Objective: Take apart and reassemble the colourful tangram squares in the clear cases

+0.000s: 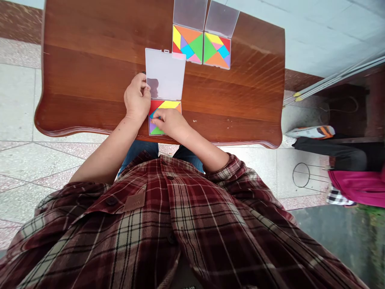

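Observation:
Close to the table's front edge lies a tangram box [165, 105] with red, yellow, orange, blue, purple and green pieces in its tray. Its clear lid [167, 76] is raised at the far side. My left hand [136, 98] is at the lid's left edge, thumb and curled fingers closed on it. Over the tray, my right hand [170, 122] has its fingertips pinched together by the blue piece [152, 114] and the purple piece [152, 122]. Whatever is between those fingertips is hidden, and the hand covers the tray's right part.
Two more tangram boxes, a left one [195, 42] and a right one [217, 48], lie open at the back with pieces filling them. The brown wooden table [90, 60] has a curved front edge. At the right, another person's leg [331, 154] and a wire stand [301, 175] show.

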`<state>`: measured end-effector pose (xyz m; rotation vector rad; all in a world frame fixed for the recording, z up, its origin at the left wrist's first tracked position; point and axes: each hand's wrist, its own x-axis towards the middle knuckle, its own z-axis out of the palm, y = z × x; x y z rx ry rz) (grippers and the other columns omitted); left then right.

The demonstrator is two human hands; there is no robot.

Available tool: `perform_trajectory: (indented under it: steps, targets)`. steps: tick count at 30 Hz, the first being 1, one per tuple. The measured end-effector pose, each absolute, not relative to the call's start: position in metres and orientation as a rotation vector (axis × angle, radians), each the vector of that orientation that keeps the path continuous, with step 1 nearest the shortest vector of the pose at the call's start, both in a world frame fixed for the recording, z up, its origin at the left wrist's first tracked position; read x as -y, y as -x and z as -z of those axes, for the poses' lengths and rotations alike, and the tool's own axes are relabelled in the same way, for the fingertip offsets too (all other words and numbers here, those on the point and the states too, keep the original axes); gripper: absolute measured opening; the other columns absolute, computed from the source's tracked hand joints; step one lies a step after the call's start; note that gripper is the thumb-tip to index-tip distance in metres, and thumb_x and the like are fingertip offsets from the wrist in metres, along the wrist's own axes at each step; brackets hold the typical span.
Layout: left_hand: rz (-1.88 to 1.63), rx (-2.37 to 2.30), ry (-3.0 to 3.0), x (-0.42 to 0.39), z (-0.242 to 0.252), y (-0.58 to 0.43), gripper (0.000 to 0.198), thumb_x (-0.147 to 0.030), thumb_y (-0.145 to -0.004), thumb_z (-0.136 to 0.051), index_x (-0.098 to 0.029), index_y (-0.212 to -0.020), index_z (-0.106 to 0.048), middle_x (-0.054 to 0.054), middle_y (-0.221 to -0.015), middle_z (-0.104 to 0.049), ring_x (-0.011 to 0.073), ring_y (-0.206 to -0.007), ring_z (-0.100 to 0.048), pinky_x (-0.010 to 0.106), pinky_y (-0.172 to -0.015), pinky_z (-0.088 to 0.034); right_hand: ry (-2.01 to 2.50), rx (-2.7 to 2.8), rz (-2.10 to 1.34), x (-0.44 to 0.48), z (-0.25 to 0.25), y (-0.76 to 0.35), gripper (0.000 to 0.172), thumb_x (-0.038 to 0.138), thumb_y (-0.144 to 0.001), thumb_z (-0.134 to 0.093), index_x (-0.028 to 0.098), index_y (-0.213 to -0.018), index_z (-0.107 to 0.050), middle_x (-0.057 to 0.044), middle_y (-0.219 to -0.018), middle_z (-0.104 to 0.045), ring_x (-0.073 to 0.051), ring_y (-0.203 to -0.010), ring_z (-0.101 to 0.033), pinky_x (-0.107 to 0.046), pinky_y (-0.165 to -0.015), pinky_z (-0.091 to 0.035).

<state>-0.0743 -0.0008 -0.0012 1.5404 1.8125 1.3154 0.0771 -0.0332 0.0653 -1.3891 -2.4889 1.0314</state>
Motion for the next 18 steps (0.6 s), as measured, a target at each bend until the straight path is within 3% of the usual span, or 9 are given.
perform_trajectory:
  steps: [9,18]
  targets:
    - [-1.266,-1.869,-1.525,0.001,-0.003,0.072,0.017,-0.031,-0.088,-0.054,-0.026,-0.104,-0.057,0.0,-0.088,-0.068,0.0166,-0.089,-0.065,0.033,-0.084,-0.047,1.302,2.613,-1.018,0.037,-0.075,-0.087,0.022,0.018,-0.092,-0.046,0.018,-0.098,-0.067,-0.004,-0.093,-0.068,-0.017,-0.086,-0.059,-0.029,-0.077,-0.038]
    - [-1.32,-1.818,-1.557,0.0,0.004,0.077,0.023,-0.033,-0.087,-0.054,-0.025,-0.108,-0.059,0.002,-0.089,-0.069,0.0201,-0.093,-0.067,0.034,-0.09,-0.05,1.254,2.359,-1.114,0.033,-0.075,-0.107,0.016,0.021,-0.09,-0.05,0.019,-0.091,-0.065,0.0,-0.081,-0.062,-0.013,-0.076,-0.055,-0.027,-0.074,-0.039]
